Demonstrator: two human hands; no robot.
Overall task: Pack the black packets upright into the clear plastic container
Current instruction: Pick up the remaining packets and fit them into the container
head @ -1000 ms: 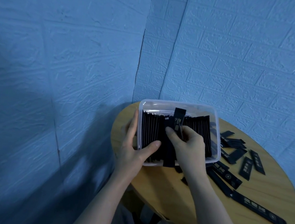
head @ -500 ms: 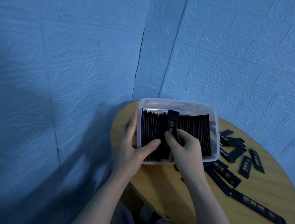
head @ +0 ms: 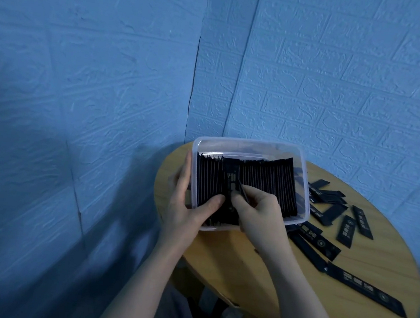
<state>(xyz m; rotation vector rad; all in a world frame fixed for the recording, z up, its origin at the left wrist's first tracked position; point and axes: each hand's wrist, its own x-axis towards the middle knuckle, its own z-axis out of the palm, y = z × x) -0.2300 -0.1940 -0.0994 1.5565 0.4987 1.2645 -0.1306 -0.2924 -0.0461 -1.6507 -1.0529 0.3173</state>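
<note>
Your right hand (head: pixel 260 214) pinched one black packet (head: pixel 231 187) among the upright row in the clear container (head: pixel 303 180); your left hand (head: pixel 185 208) gripped its left wall. Loose packets (head: pixel 347 226) lay on the round table (head: pixel 374 269) beyond.

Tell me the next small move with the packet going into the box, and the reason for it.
Probably push the black packet pinched by the right hand further down into the row in the clear plastic container: its printed face is exposed among the edge-on packets. The left hand grips the container's wall, thumb on the row.
</note>
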